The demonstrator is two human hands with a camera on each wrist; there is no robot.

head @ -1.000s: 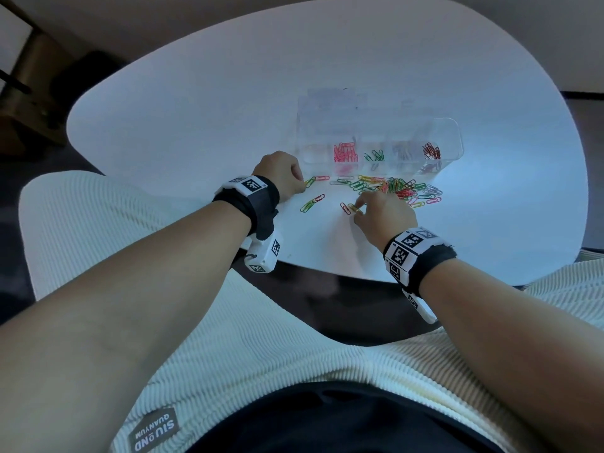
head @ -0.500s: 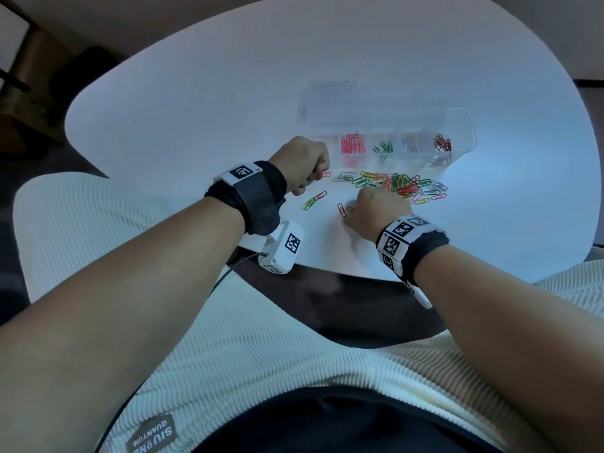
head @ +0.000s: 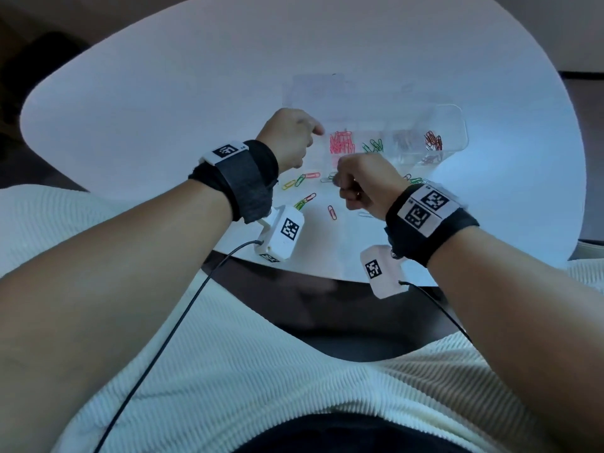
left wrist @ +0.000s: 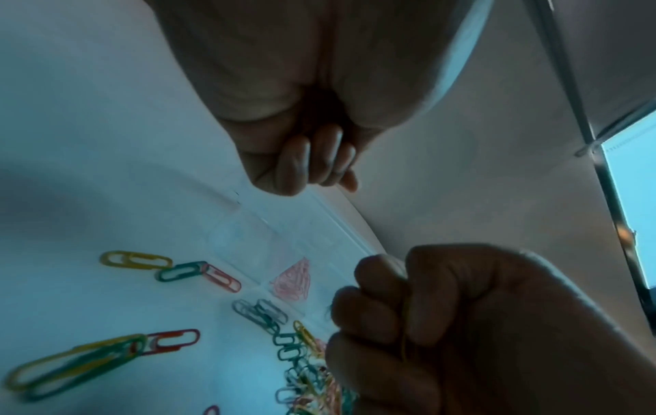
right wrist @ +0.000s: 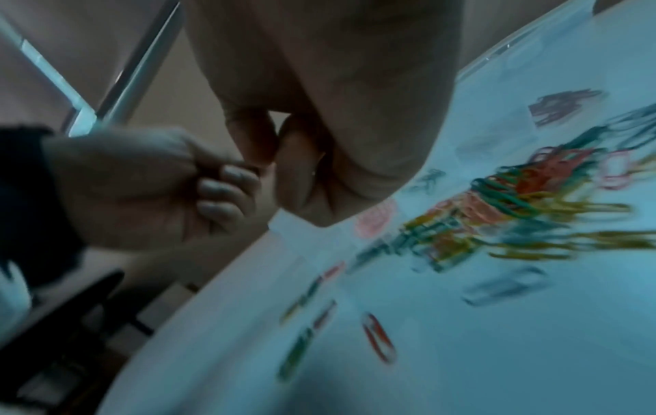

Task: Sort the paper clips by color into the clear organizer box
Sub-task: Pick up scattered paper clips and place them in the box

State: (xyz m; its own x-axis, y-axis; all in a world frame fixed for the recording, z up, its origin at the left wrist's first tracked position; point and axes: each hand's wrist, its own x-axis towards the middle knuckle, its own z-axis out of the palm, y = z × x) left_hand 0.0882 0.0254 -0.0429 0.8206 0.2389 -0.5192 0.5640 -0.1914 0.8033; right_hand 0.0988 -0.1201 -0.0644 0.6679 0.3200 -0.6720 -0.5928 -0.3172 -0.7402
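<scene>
Much of the loose clip pile [head: 413,181] is hidden behind the right hand [head: 362,181] in the head view. What is enclosed by either curled fist cannot be told; the left hand [head: 289,138] is seen only from behind. The right wrist picture is smeared, so clip colours there [right wrist: 515,213] are barely separated. The clear organizer box [head: 457,125] walls are scarcely made out.

- Your organizer box [head: 454,125] sits on the table [head: 163,109], behind the loose clips [head: 304,179].
- Sorted clips [head: 341,143] lie in separate compartments w/ dividers btwn.
- Your left hand [head: 289,138] is at the box's left end; right hand [head: 362,181] just in front of it.
</scene>
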